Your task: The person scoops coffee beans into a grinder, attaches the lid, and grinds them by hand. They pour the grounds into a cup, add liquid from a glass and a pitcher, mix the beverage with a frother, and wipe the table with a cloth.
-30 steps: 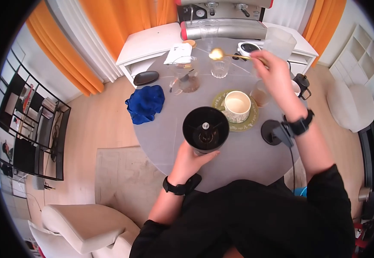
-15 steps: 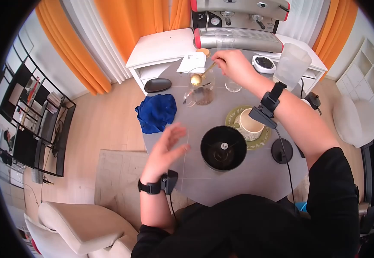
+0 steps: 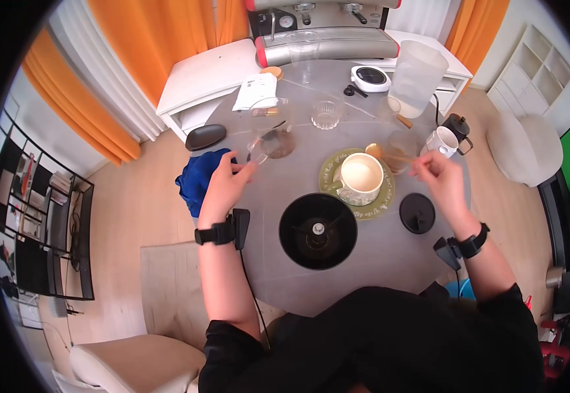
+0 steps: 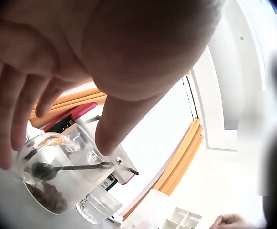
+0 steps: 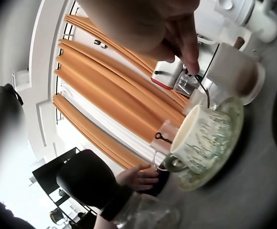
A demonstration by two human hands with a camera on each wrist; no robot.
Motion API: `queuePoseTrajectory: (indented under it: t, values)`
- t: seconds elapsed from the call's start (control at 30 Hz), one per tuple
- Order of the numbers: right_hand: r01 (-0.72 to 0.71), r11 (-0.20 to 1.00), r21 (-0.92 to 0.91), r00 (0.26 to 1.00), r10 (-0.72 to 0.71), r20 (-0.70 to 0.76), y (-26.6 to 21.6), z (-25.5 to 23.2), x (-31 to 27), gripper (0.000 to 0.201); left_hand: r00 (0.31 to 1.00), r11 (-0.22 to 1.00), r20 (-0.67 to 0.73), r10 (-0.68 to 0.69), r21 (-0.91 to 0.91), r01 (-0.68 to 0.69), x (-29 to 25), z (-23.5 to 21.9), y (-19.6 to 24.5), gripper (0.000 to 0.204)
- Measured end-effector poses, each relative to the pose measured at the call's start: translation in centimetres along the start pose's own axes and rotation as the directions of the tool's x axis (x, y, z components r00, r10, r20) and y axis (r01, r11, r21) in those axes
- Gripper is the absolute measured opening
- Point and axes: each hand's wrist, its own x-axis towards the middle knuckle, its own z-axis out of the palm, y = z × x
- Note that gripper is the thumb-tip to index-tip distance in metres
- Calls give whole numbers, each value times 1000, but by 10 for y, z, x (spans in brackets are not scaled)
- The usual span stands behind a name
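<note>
Spoon (image 3: 376, 152) in right hand (image 3: 441, 178); black container's inside (image 3: 318, 241): head view only

A home living room — orange curtains (image 3: 157, 33) and espresso machine (image 3: 337, 47) beyond the grey table (image 3: 386, 259) — bookshelf (image 3: 36, 211) and armchair (image 3: 137, 357) left of it.

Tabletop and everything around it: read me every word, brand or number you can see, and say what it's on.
"of the da...", as best I can read, on the green saucer; the rest of its lettering is too small.
White packet: any print is too blurred to read.
Dial on the coffee machine: too small to read.
</note>
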Motion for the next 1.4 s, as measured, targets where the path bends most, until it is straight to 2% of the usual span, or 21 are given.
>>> queuePoseTrajectory:
  t: [0.07, 0.13, 0.2, 0.27, 0.33, 0.37, 0.4, 0.5, 0.57, 0.7, 0.8, 0.87, 1.03, 1.13, 1.17, 1.2, 1.23, 1.3, 1.33, 1.37, 1.4]
  values:
    - [17, 993, -113, 1000, -14, 25, 9, 5, -11, 6, 984, 972, 69, -166, -155, 175, 7, 7, 9, 55]
    - [-197, 974, 111, 964, 172, 202, 13, 11, -15, 4, 985, 966, 78, -153, -199, 166, 12, 14, 7, 57]
    - [-242, 956, 163, 940, 189, 284, 14, 10, -15, 3, 977, 921, 83, -197, -326, 213, 13, 17, 6, 52]
    - [-404, 914, 22, 798, 341, 496, 2, 6, -14, 3, 973, 908, 97, -209, -351, 230, 14, 20, 1, 50]
    - [-365, 931, -22, 802, 326, 501, 0, 5, -12, 7, 959, 817, 171, -225, -503, 281, 23, 26, -12, 49]
    - [-76, 974, -215, 875, 169, 454, -5, 2, -10, 9, 961, 801, 173, -218, -531, 277, 27, 30, -18, 49]
    - [206, 892, -403, 898, -9, 440, -12, -1, -8, 11, 962, 798, 169, -216, -538, 274, 29, 32, -19, 49]
    - [232, 852, -469, 920, -37, 389, -55, 8, 25, 14, 963, 803, 155, -220, -532, 269, 30, 39, -19, 54]
    - [310, 817, -487, 927, -147, 345, -82, 33, 53, 16, 966, 807, 161, -202, -531, 257, 27, 42, -15, 58]
    - [478, 818, -320, 855, -350, 383, -97, 108, 117, 31, 982, 840, 132, -132, -511, 182, 17, 43, -15, 55]
    - [436, 836, -334, 867, -290, 406, -106, 146, 134, 34, 990, 842, 122, -67, -525, 122, 13, 45, -14, 50]
    - [109, 964, -242, 852, 35, 523, -120, 149, 129, 38, 998, 850, 67, 12, -527, 26, 12, 48, -11, 44]
    - [49, 989, -142, 846, 34, 532, -111, 136, 127, 35, 995, 888, 21, 101, -452, -81, 18, 49, -20, 34]
    - [120, 983, -137, 869, -37, 494, -109, 128, 127, 20, 989, 840, -51, 139, -523, -145, 16, 51, -16, 38]
    - [278, 951, -138, 881, -195, 431, -107, 127, 125, 15, 988, 819, -56, 144, -553, -151, 15, 51, -14, 37]
    - [430, 890, -151, 860, -354, 367, -106, 127, 124, 12, 987, 797, -65, 148, -583, -157, 14, 50, -12, 36]
    - [430, 890, -150, 860, -354, 368, -102, 128, 124, 12, 987, 797, -65, 147, -583, -157, 13, 49, -11, 36]
    - [655, 719, -234, 755, -608, 245, -95, 132, 123, 13, 983, 808, -83, 165, -560, -183, 11, 49, -9, 35]
    - [654, 720, -232, 756, -607, 245, -95, 131, 123, 13, 983, 809, -82, 163, -559, -181, 12, 49, -10, 35]
    - [465, 876, -127, 861, -414, 294, -95, 129, 122, 14, 981, 810, -83, 173, -555, -190, 12, 50, -12, 34]
    - [234, 972, -34, 908, -205, 364, -97, 127, 122, 16, 979, 811, -85, 184, -550, -200, 13, 50, -13, 34]
